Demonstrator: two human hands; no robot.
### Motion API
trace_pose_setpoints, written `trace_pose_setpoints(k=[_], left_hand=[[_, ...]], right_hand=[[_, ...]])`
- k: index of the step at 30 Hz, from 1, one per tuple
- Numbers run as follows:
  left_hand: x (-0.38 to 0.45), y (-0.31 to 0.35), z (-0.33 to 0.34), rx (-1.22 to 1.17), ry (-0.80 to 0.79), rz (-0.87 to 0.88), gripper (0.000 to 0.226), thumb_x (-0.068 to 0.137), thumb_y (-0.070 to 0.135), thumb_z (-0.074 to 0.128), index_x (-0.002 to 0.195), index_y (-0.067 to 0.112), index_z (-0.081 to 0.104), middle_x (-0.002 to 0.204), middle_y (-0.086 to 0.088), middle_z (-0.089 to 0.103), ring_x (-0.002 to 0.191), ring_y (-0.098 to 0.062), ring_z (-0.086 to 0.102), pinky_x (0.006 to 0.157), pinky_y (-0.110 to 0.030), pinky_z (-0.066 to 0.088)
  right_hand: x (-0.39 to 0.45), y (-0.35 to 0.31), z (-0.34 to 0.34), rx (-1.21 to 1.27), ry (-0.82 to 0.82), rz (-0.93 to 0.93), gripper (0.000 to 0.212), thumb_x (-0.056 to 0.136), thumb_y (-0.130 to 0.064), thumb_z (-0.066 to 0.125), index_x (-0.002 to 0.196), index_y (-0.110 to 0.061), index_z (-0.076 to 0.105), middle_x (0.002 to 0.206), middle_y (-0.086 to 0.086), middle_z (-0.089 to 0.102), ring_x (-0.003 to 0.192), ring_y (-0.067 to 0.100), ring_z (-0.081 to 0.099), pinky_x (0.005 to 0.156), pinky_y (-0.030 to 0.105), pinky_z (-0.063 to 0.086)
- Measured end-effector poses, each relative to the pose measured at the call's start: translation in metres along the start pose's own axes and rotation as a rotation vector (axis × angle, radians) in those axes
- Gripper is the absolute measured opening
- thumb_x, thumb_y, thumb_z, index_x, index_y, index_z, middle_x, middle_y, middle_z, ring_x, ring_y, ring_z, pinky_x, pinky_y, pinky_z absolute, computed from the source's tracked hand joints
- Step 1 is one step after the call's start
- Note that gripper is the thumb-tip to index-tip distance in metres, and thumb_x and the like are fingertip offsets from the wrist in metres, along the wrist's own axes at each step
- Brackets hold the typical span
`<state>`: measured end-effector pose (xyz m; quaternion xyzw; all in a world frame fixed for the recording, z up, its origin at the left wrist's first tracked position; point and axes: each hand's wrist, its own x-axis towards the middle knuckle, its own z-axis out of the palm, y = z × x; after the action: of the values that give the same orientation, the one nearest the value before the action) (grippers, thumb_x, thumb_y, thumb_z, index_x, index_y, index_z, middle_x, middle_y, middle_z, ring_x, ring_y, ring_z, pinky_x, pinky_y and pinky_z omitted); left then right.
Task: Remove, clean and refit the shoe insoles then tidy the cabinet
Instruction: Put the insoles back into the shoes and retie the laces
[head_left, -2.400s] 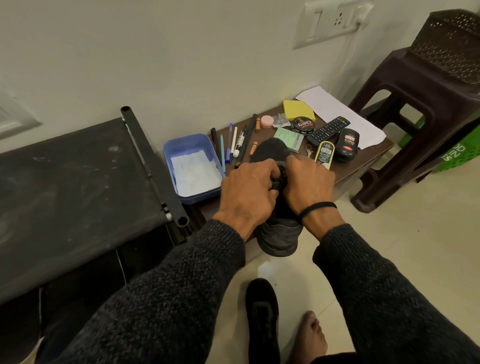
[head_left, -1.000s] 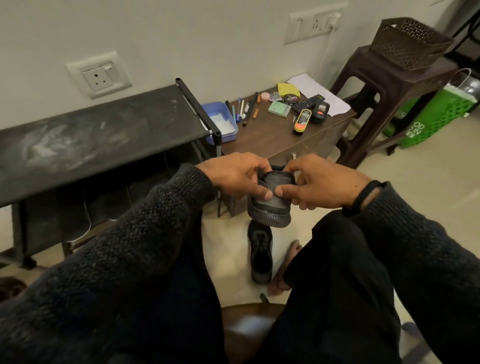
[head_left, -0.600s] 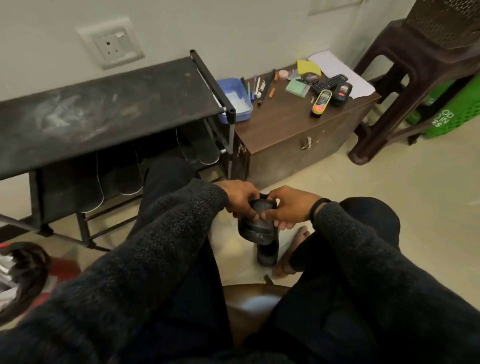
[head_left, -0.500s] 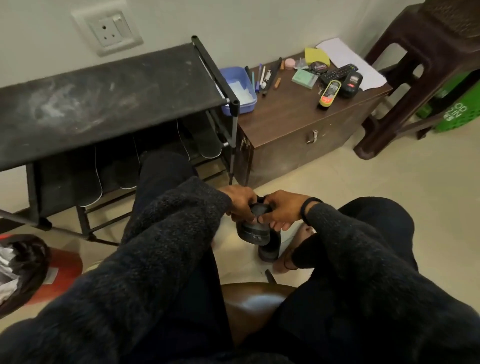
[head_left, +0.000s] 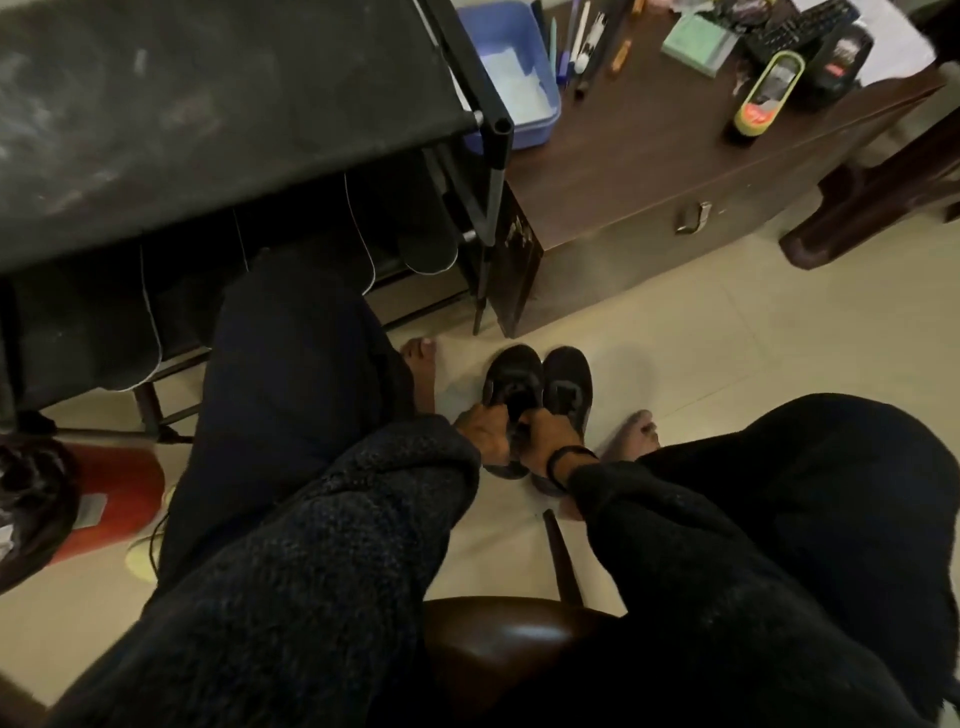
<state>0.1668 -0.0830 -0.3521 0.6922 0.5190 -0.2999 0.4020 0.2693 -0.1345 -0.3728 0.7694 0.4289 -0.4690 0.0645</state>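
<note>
Down on the pale tiled floor (head_left: 701, 364), between the seated person's bare feet, two black shoes sit side by side and touching, toes pointing toward the brown cabinet (head_left: 649, 171). Both hands are on the left shoe (head_left: 511, 374): the left hand (head_left: 480, 428) curls its fingers over the near side of the collar, and the right hand (head_left: 543, 434), with a dark band at the wrist, pinches the opposite edge of the opening. The right shoe (head_left: 569, 384) stands free beside it. Whether an insole is inside either shoe I cannot tell; the openings are too dark. The shoe looks light, with a soft fabric upper that gives under the fingers and a firmer rubber sole, so I judge it easy to lift and not fragile. The collar and heel seem the sensible places to hold, since they keep the mouth spread; squeezing the soft sides would probably close it. The toe is rounded and offers little purchase. The worktop of the cabinet carries a blue tray (head_left: 519, 62), pens (head_left: 584, 41) and remotes (head_left: 769, 93), well apart from the shoes.
</note>
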Motion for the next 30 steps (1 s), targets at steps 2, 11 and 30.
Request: trace_pose_setpoints(k=[2, 11, 30], left_hand=[[0.005, -0.002, 0.005, 0.026, -0.066, -0.010, 0.078, 0.082, 0.037, 0.081, 0.145, 0.014, 0.041, 0.143, -0.011, 0.051, 0.132, -0.033, 0.051, 0.107, -0.041, 0.045], [-0.005, 0.001, 0.011, 0.168, -0.224, 0.004, 0.090, 0.083, 0.037, 0.081, 0.152, 0.008, 0.031, 0.150, -0.010, 0.044, 0.136, -0.029, 0.046, 0.105, -0.035, 0.043], [-0.181, -0.092, -0.115, -0.137, 0.475, -0.022, 0.027, 0.088, 0.031, 0.070, 0.113, 0.021, 0.069, 0.112, -0.004, 0.070, 0.096, -0.022, 0.065, 0.078, -0.032, 0.051]], right_hand=[[0.008, 0.004, 0.010, -0.006, -0.024, 0.029, 0.048, 0.089, -0.030, 0.070, 0.134, -0.020, 0.057, 0.126, 0.012, 0.065, 0.117, 0.032, 0.063, 0.104, 0.041, 0.050], [0.019, 0.011, 0.029, -0.085, -0.179, 0.062, 0.048, 0.086, -0.027, 0.074, 0.132, -0.021, 0.059, 0.131, 0.008, 0.063, 0.117, 0.030, 0.062, 0.100, 0.037, 0.051], [-0.098, -0.169, -0.040, 0.178, 0.159, -0.532, 0.030, 0.094, -0.026, 0.066, 0.065, -0.018, 0.062, 0.064, -0.001, 0.064, 0.063, 0.016, 0.061, 0.055, 0.025, 0.044]])
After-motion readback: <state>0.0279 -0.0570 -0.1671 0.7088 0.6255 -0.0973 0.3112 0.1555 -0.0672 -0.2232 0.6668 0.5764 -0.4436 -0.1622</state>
